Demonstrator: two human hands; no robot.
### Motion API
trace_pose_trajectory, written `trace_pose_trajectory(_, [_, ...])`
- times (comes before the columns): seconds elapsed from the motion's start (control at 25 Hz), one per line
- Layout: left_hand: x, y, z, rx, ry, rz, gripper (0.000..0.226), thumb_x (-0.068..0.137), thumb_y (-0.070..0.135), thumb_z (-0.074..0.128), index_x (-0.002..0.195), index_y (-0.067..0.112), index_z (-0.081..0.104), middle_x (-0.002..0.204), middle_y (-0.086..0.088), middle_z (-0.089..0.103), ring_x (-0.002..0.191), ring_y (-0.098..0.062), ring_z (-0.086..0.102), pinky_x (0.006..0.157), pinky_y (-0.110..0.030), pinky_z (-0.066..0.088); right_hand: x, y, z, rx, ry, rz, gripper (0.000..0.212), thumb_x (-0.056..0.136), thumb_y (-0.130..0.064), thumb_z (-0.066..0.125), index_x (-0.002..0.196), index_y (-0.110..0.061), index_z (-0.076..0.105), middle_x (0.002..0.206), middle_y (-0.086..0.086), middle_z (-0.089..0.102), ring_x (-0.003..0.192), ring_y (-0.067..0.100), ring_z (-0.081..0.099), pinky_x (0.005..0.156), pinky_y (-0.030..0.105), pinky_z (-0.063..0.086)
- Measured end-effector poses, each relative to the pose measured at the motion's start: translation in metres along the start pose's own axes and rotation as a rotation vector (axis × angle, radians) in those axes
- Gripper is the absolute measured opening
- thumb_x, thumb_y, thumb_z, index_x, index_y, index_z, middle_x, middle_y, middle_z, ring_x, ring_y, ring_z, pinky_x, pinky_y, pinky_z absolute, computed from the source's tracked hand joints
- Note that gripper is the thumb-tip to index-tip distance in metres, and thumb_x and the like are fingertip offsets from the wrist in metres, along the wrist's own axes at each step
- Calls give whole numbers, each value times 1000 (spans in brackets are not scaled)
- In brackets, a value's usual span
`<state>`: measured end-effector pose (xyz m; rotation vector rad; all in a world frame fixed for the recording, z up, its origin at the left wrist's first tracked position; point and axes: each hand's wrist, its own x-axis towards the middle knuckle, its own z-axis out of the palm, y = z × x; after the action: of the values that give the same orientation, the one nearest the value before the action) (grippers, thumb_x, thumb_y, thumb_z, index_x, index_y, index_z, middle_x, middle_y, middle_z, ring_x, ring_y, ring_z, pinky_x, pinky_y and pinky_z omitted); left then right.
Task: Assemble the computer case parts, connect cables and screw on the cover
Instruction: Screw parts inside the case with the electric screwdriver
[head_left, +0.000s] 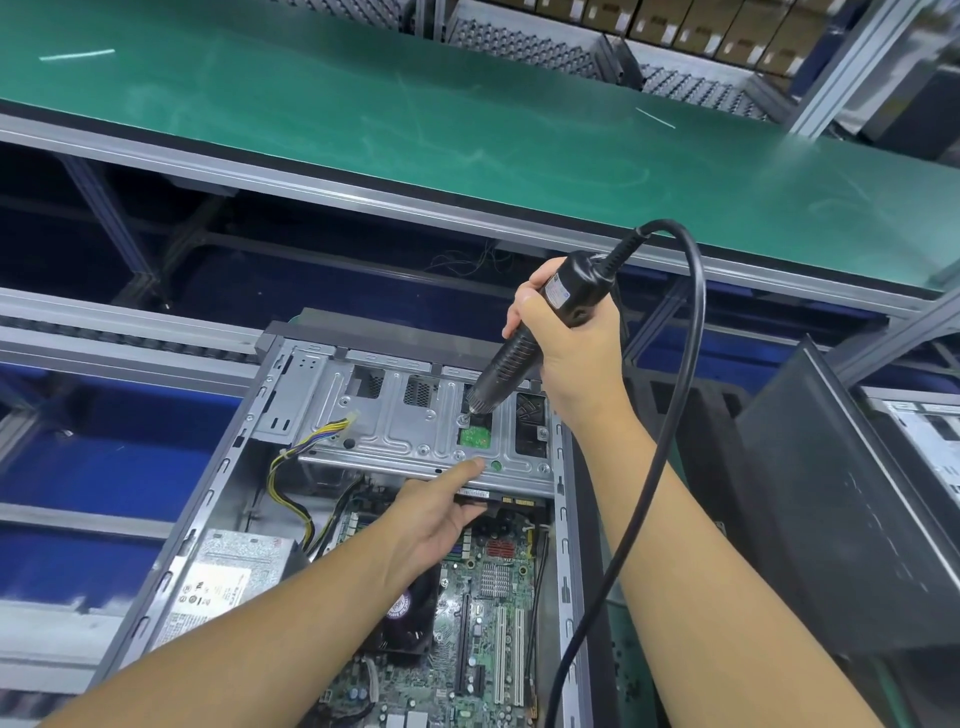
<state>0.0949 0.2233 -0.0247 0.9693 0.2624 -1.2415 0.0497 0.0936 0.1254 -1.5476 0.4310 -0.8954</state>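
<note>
The open computer case (218, 493) holds the drive cage (395, 428), where the left hand (436, 514) lays a straight forefinger (470, 466), other fingers hidden. The right hand (566, 338) grips the electric screwdriver (506, 364), slanting down-left onto a screw (462, 417) just beyond that forefinger.

- Green mat (467, 119) covers a long surface on a grey aluminium frame (363, 200).
- Cardboard boxes (727, 26) are stacked behind it.
- Blue bins (93, 462) sit below left.
</note>
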Motion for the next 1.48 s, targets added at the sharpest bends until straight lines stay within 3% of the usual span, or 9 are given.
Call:
trace_pose_trajectory(0.24, [0,0,-1,1,-6,10,39,79,2,76,113,-5,58,108,-13,74,91,-22,74,63,-31,59,1,-3,13,-89,-91,-25,15,88,-8,67,98,-2,57,77,12,60,69,23,60,76,40,58])
trace_pose_trajectory(0.4, [-1,0,0,15,3,9,39,79,2,77,113,-5,59,108,-13,73,88,-21,74,69,-33,58,5,-5,29,-258,-186,-13,13,87,-18,71,92,-12,61,85,12,64,81,38,63,82,56,57])
trace_pose_trajectory(0.64, [-4,2,1,15,-2,-3,37,81,3,75,114,-4,59,114,-12,71,90,-18,74,64,-30,58,8,-8,24,-193,-157,4,15,89,-12,68,84,-25,61,81,10,68,74,13,73,71,25,59])
trace_pose_trajectory(0.84, [-7,2,2,10,-11,-12,32,81,2,74,109,-4,59,91,-5,77,80,-14,74,57,-28,58,8,-5,29,-182,-191,-20,19,90,-15,70,93,-32,64,86,-3,68,82,18,74,77,32,60])
trace_pose_trajectory(1.0, [-7,4,2,10,-13,-14,41,81,3,75,117,-5,56,105,-10,75,89,-19,74,61,-29,58,12,-4,24,-135,-180,-22,14,91,-12,68,99,-22,63,84,2,68,78,19,72,74,34,62])
trace_pose_trajectory(1.12, [-6,2,0,13,-30,-19,42,81,3,74,117,-5,55,96,-6,77,84,-16,74,59,-28,58,9,-9,28,-148,-207,-35,14,90,-7,67,91,-20,62,81,5,64,75,21,67,76,45,60])
trace_pose_trajectory(1.28, [-5,4,1,41,-32,-16,51,73,9,80,118,-2,57,123,-13,66,94,-19,72,79,-33,57,22,-40,22,-54,-148,-159,14,89,-1,65,94,-11,56,82,12,59,72,26,59,75,41,56])
trace_pose_trajectory(1.4, [-20,10,1,243,-25,-93,67,70,33,84,121,3,52,128,-6,56,80,-15,70,90,-35,52,26,-55,0,-111,-126,-238,15,86,-5,66,94,-14,57,87,15,58,77,31,59,77,49,55])
trace_pose_trajectory(1.48, [-37,18,-2,688,-5,-192,94,64,61,79,132,6,46,104,-9,62,71,-14,59,67,-29,50,18,-54,-22,-118,-116,-254,16,86,0,65,94,-12,57,88,17,58,79,39,56,77,55,54])
